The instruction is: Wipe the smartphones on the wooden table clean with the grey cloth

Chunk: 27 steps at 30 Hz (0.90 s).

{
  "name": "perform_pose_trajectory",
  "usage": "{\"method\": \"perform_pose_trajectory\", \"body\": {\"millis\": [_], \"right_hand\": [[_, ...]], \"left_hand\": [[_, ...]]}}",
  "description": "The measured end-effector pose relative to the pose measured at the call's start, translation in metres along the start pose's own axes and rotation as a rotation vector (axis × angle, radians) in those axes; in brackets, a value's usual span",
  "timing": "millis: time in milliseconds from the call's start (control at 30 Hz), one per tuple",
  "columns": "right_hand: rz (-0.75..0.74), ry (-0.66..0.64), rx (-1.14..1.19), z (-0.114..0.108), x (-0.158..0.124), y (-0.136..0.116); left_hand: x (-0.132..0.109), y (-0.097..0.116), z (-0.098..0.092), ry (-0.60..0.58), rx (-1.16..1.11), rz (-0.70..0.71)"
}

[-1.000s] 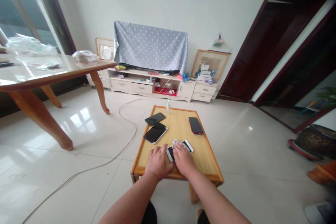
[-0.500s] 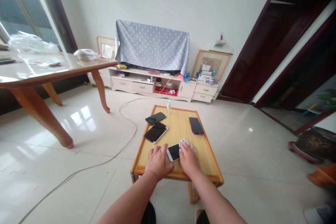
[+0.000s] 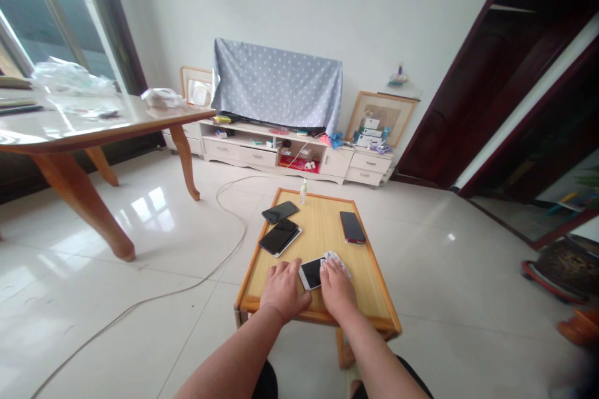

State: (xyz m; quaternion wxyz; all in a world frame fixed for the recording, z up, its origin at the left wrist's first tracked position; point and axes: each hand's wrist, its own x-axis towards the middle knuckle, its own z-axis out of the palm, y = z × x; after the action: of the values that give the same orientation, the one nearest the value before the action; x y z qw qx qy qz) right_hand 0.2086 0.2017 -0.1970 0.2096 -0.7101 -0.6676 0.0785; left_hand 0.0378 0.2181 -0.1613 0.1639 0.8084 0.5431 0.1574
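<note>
a white smartphone (image 3: 311,274) is touched near the table's (image 3: 322,224) 6 o'clock edge by the left hand (image 3: 283,290), fingers open and flat; a crumpled white cloth (image 3: 335,264) is held against it by the right hand (image 3: 337,292), fingers closed over it.

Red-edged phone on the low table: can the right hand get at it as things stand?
Probably yes: the right hand lies on a cloth, and only bare tabletop separates it from the red-edged phone.

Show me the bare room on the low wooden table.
On the low table, bare wood lies between the black phones and the red-edged phone, and right of the cloth. Crowded at the near edge: white phone, left hand, right hand.
</note>
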Motion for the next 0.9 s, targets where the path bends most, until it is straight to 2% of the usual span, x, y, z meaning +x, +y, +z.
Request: {"method": "perform_pose_trajectory", "body": {"millis": [100, 167, 367, 500, 567, 767, 833, 900], "right_hand": [[-0.197, -0.094, 0.045, 0.012, -0.008, -0.013], [-0.274, -0.134, 0.077, 0.015, -0.008, -0.016], [-0.018, -0.040, 0.034, 0.004, 0.014, -0.008], [-0.182, -0.114, 0.086, 0.014, 0.008, -0.023], [-0.233, -0.130, 0.092, 0.016, 0.008, -0.022], [0.039, -0.034, -0.041, -0.003, 0.032, 0.012], [0.035, -0.036, -0.046, -0.001, 0.025, 0.010], [-0.055, -0.071, -0.031, 0.005, 0.009, 0.001]], "left_hand": [[0.000, -0.001, 0.001, 0.000, -0.014, 0.014], [0.000, -0.002, 0.003, 0.015, -0.018, 0.020], [0.000, -0.003, 0.004, 0.028, -0.005, 0.016], [0.000, -0.002, 0.002, 0.014, -0.005, 0.033], [0.000, -0.001, 0.001, 0.012, -0.005, 0.030], [-0.001, 0.001, -0.003, 0.005, 0.021, 0.004], [-0.001, 0.001, -0.002, 0.008, 0.023, 0.011], [0.000, 0.000, -0.001, 0.019, 0.019, 0.015]]}}
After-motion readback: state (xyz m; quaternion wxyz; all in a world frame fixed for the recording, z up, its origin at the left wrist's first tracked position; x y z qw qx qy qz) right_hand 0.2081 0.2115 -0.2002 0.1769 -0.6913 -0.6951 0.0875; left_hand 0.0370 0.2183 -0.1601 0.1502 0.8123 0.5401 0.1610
